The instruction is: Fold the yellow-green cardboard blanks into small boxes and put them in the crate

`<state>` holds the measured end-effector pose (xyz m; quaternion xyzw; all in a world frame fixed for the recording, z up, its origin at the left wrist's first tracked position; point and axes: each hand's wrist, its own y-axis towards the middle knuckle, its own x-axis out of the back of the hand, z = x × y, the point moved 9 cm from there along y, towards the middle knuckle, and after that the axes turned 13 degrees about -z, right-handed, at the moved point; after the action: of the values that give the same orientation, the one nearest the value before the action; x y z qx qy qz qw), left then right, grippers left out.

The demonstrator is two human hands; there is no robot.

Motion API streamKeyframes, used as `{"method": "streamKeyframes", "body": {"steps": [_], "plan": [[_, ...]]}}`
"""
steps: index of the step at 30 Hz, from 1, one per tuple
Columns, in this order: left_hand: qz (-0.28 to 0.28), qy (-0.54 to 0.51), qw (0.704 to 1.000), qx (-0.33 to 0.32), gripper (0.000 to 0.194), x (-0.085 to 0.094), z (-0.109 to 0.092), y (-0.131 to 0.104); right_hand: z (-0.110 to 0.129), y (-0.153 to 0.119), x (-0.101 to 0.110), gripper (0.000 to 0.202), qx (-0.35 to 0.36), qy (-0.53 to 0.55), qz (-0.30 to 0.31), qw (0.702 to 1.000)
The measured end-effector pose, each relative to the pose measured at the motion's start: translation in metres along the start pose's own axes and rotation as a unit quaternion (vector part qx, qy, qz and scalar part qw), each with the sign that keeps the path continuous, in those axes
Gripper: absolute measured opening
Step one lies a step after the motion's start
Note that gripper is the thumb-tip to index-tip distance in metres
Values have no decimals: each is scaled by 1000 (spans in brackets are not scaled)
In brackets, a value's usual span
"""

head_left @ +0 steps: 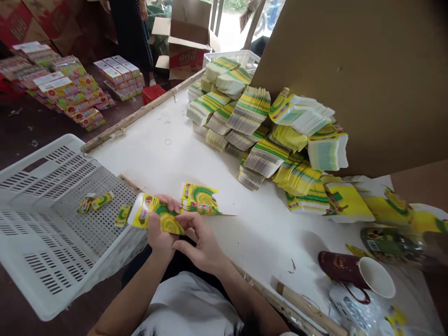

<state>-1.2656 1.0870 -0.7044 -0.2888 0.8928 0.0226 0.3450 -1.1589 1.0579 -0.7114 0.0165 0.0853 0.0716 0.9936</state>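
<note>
1. White tabletop (pixel 217 158) spreads in front of us, its near edge close to our hands.
2. Our left hand (pixel 159 231) is closed around a yellow carton (pixel 168 221), held between the crate and the table. Our right hand (pixel 205 247) has its thumb and fingers slightly parted at the carton's end; whether they grip it, we cannot tell.
3. Just beyond lie a few loose cartons (pixel 199 198).
4. Left of us, the crate (pixel 21 254) holds three small packs (pixel 102 199), whereas many stacks of flat cartons (pixel 268 156) lie across the table. We judge that little is done and most is left.
5. A mug (pixel 339 266) lies on its side at our right, near a blurred jar (pixel 378 242).
6. Our fingers partly cover the held carton, so we cannot see whether it is empty. A cardboard sheet (pixel 350 70) hides what is behind it, and a standing person (pixel 131 32) is cut off by the top edge.
</note>
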Motion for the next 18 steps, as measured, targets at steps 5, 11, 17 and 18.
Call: {"method": "streamKeyframes", "body": {"steps": [5, 11, 17, 18], "plan": [[10, 51, 999, 4, 80, 18, 11, -6, 2, 12, 31, 28, 46, -83, -106, 990], [-21, 171, 984, -37, 25, 46, 8, 2, 26, 15, 51, 5, 138, -103, -137, 976], [153, 232, 954, -114, 64, 20, -54, 9, 70, 8, 65, 27, 280, -280, -108, 912], [197, 279, 932, -122, 76, 12, -60, 4, 76, 5, 60, 28, 312, -325, -91, 888]]}}
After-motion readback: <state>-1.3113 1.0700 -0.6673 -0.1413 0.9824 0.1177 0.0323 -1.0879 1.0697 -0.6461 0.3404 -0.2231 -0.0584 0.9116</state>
